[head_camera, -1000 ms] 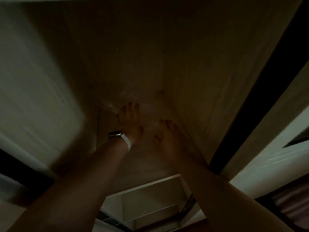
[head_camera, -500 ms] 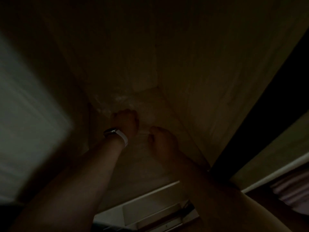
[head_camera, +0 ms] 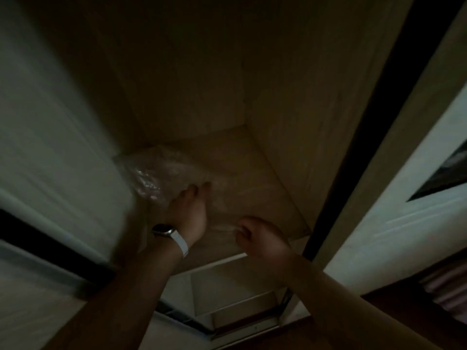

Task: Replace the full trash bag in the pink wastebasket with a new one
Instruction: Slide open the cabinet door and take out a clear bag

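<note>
Both my arms reach up onto a dim wooden cupboard shelf (head_camera: 265, 173). A crumpled clear plastic bag (head_camera: 156, 175) lies at the shelf's left side. My left hand (head_camera: 192, 210), with a watch on a white strap at the wrist, lies on the bag's right part with fingers stretched forward. My right hand (head_camera: 257, 236) is curled near the shelf's front edge and pinches a thin strip of clear plastic that runs left toward the bag. The pink wastebasket is not in view.
A pale cupboard door (head_camera: 50, 147) stands at the left. A dark vertical frame (head_camera: 379, 122) and white panel (head_camera: 404, 198) flank the right. Below the shelf, lower white shelves (head_camera: 227, 299) show. Something pinkish (head_camera: 449, 286) is at the far right edge.
My left hand went from fist to flat on the bag. My right hand drew back toward the shelf's front edge, pulling plastic with it. The view shifted, showing more of the bag.
</note>
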Demonstrator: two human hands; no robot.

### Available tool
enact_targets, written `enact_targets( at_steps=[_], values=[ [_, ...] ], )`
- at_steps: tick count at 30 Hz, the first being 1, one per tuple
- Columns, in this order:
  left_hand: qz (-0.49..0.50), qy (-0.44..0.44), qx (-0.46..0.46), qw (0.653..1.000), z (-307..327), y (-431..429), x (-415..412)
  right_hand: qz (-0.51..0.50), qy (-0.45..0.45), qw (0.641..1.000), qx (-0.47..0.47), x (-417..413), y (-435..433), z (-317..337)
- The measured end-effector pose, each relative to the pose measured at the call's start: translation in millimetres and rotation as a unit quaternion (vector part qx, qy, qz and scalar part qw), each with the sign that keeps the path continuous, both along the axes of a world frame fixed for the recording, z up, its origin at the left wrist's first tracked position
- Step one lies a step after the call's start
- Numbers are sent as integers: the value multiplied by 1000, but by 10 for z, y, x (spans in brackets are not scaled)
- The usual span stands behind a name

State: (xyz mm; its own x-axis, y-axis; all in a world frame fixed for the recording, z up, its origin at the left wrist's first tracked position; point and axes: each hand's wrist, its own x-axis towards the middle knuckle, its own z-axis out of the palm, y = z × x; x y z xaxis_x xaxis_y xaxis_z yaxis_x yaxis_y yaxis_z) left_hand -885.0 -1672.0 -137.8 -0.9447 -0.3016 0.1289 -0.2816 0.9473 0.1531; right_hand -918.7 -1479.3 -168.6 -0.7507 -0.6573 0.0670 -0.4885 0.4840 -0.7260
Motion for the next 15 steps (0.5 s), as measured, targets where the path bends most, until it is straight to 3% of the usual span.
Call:
enact_targets(
  at_steps=[2, 5, 10, 15],
  values=[
    [-65, 9, -44, 997, -33, 124, 142, 24, 16, 1000, -5, 117, 130, -42],
    [-155, -54, -133, 977, -15, 287, 237, 29, 48, 998, -27, 279, 326, -96],
    [-208, -106, -144, 962, 50, 589, 286, 23, 42, 999, -1, 468, 700, -154],
    [-196, -6, -88, 977, -5, 882, 481, 15, 51, 998, 13, 628, 1041, -203]
  ],
)
